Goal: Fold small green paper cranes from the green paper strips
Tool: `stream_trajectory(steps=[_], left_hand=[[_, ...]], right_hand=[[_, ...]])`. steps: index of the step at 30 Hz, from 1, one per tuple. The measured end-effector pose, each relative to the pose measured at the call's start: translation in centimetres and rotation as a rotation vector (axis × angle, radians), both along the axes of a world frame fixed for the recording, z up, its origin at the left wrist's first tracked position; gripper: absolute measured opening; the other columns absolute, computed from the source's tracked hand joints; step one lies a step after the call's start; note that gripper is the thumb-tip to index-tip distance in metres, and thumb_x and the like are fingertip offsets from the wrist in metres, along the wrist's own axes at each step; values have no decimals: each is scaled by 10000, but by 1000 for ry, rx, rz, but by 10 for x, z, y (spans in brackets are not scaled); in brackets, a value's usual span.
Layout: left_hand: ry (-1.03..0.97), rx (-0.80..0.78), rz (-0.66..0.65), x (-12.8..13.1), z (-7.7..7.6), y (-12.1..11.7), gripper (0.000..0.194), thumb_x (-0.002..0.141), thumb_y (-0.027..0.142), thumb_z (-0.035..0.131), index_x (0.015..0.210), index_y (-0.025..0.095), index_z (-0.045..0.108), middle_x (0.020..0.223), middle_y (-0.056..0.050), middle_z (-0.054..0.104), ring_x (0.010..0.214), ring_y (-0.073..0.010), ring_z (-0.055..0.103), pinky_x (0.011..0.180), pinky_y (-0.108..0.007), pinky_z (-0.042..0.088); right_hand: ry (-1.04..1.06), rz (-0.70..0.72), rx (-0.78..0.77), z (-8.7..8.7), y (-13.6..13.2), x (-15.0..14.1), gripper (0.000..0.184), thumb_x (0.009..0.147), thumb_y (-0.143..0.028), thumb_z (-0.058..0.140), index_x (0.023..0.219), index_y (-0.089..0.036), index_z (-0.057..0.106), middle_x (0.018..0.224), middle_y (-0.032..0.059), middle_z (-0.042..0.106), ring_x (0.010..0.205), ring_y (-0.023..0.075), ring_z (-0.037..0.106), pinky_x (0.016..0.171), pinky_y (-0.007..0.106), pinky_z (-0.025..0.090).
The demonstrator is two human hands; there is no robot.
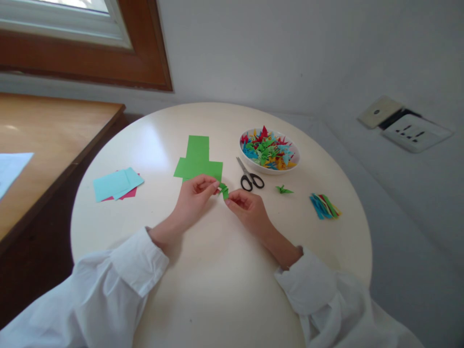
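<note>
Between my two hands is a small folded piece of green paper (224,190). My left hand (198,193) pinches its left end, and my right hand (248,207) pinches the lower right end. Its exact folded form is partly covered by my fingers. Just beyond my left hand lie flat green paper sheets (197,157) in a cross-like overlap. Black-handled scissors (249,177) rest beyond my right hand, blades pointing away. A small green paper crane (284,190) lies to the right of the scissors.
A white bowl (267,170) heaped with colourful paper cranes stands at the back right. Colourful paper strips (325,206) lie near the right edge of the round table (217,299). Light blue and red paper sheets (116,185) lie at left. A wooden desk (54,118) adjoins the left side.
</note>
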State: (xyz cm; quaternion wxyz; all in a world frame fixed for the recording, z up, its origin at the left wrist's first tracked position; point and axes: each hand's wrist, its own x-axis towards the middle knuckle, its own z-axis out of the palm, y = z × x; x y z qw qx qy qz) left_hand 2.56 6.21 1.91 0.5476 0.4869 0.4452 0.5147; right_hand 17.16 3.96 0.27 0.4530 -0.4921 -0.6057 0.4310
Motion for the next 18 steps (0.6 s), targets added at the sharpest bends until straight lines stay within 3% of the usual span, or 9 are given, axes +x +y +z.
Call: stream_trajectory(steps=[7,18], left_hand=[[-57,-71,25,-1,-4,4,135,671,255,644,663,135,583,535,24,592,542,-86,522,592,-224,402],[-28,-12,7,-1,0,2,151,651,270,669,674,136,603,577,17,604,569,-93,540,601,-226,420]], right_hand=[[-80,32,51,4,-1,1,142,732,-266,520,620,-179,514,566,-37,479,534,94,433,527,232,352],[-63,-10,35,4,-1,0,162,736,-293,514,616,-184,501,554,-37,469,529,97,421,516,231,340]])
